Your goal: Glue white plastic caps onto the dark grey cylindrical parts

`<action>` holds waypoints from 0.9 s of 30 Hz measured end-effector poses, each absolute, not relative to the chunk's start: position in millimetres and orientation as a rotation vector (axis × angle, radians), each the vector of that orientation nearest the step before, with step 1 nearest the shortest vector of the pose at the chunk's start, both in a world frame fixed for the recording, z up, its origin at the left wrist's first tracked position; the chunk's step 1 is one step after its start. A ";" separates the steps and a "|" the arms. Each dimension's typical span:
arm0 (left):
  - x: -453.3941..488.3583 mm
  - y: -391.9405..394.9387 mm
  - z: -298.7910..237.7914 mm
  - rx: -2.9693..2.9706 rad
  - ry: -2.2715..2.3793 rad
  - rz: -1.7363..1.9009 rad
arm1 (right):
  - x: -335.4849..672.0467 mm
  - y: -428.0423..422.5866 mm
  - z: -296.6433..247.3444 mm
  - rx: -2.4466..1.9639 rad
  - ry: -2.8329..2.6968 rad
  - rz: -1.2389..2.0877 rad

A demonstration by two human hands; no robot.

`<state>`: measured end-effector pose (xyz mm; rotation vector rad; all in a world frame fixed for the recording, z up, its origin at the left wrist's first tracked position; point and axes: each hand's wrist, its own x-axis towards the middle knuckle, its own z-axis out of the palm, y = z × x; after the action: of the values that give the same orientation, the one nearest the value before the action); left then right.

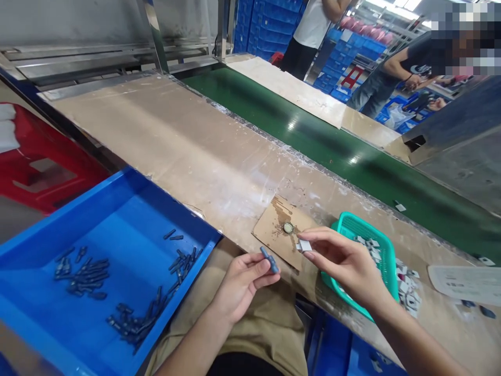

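Observation:
Between the thumb and fingers of my left hand (pixel 245 282) is a small dark blue plastic part (pixel 269 259), slim and stepped in shape. My right hand (pixel 348 261) pinches a small white square piece (pixel 304 245) with a short tab pointing left. The two pieces are apart. Just behind them a round bottle cap (pixel 288 227) lies on a stained cardboard square (pixel 270 222). Right of the cardboard, partly behind my right hand, stands a green basket (pixel 387 250) with more white pieces in it. Similar dark blue parts (pixel 88 274) lie in a blue bin (pixel 117 219) at left.
A green conveyor belt (pixel 266 109) runs behind the worktable (pixel 176 136), with a white piece (pixel 400 207) on it. Loose white pieces (pixel 409 292) and a clear plastic lid (pixel 465 282) lie right of the basket. A red stool (pixel 47 156) stands at left. Two people are across the belt.

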<state>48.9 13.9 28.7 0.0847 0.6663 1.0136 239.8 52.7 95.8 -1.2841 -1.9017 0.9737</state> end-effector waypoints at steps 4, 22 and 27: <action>59.0 17.0 36.1 0.068 0.612 0.914 | 238.1 34.8 110.9 -1.244 -2.044 0.753; 63.6 10.5 51.9 0.183 0.550 0.877 | 239.9 16.1 117.5 -1.178 -2.093 0.859; 59.0 10.3 52.7 0.184 0.561 0.818 | 240.1 16.4 118.4 -1.152 -2.177 0.847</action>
<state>59.0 10.3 52.7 0.1843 0.5613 0.8179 240.1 16.4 118.4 -1.1522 -2.1771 0.8467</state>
